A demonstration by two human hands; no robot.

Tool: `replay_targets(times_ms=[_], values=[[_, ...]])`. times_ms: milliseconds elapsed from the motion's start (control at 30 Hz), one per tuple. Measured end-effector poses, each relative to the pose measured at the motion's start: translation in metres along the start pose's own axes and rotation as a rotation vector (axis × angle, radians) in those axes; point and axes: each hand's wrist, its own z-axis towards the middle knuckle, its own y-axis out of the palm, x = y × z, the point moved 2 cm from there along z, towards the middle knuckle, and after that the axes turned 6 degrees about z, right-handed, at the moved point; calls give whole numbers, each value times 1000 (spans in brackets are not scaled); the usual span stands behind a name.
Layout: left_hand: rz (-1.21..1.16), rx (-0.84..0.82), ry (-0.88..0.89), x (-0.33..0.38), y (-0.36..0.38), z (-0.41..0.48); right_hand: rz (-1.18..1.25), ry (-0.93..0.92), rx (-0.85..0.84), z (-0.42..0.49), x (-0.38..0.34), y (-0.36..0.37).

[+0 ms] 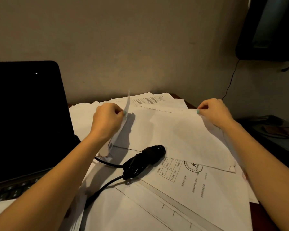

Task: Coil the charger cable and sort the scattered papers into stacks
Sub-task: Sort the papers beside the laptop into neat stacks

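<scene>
White papers [178, 130] lie scattered and overlapping across the desk. My left hand [107, 120] pinches a sheet [122, 129] that stands on edge, lifted off the pile. My right hand [215, 112] pinches the far right corner of a large blank sheet [187, 139]. A black charger cable [145, 159] lies bundled on the papers between my forearms, its loose ends trailing left and down. A printed form with a star stamp [193, 165] lies near the bundle.
An open black laptop [27, 114] stands at the left, its keyboard [12, 189] at the lower left. A wall rises right behind the desk. A dark device [270, 30] hangs at the upper right with a thin wire dropping from it.
</scene>
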Motion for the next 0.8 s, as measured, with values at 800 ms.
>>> replay_targets(times_ms=[800], values=[[-282, -64, -220, 4, 20, -2, 487, 288, -169, -23, 22, -17]])
